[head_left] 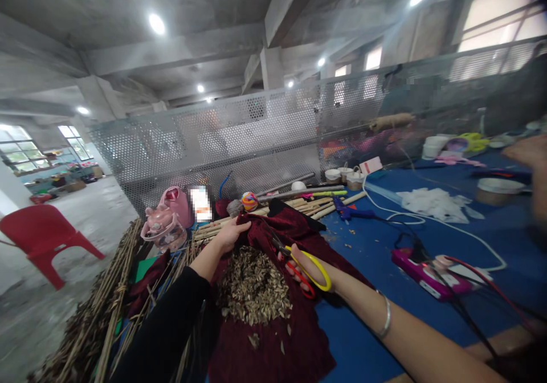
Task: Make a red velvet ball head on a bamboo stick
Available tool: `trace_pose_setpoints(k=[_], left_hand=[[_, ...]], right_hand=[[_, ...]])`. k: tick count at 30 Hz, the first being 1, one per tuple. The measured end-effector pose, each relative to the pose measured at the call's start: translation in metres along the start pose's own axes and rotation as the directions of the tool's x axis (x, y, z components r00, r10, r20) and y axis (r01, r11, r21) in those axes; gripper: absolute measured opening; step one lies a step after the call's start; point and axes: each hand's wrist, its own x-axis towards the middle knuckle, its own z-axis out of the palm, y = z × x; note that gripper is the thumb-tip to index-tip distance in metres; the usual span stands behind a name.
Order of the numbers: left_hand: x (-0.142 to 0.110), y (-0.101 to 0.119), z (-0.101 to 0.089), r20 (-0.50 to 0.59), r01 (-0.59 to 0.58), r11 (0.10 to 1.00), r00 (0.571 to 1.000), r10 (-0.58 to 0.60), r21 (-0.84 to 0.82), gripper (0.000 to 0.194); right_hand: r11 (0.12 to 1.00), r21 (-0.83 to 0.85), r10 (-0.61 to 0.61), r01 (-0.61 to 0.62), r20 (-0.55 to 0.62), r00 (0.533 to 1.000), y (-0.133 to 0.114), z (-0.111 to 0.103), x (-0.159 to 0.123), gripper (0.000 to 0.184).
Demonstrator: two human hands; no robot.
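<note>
A dark red velvet cloth (273,354) is spread on the blue tabletop, bearing a heap of dry brown husks or leaf pieces (256,286). At the cloth's far side, my left hand (233,233) pinches a fold of the fabric between thumb and fingers. My right hand (305,266) is closed round scissors (322,277) with one yellow and one red handle loop. The dark blades point up and left into the velvet, close beside my left hand; whether they are parted I cannot make out.
Bundled dry stalks (98,292) lie left, with a pink pot (160,226) behind them. Light sticks (294,206) and yarn balls (249,201) line the back. Right are a blue glue gun (352,211), purple power strip (431,274), cables and another person's hand (527,152). A perforated metal screen (222,138) rises behind.
</note>
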Motion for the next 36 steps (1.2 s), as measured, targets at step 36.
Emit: trace_pose_setpoints(k=[36], left_hand=[[-0.053, -0.006, 0.076, -0.620, -0.156, 0.987, 0.772, 0.138, 0.026, 0.022]], right_hand=[[0.999, -0.015, 0.040, -0.042, -0.114, 0.993, 0.003, 0.001, -0.005, 0.048]])
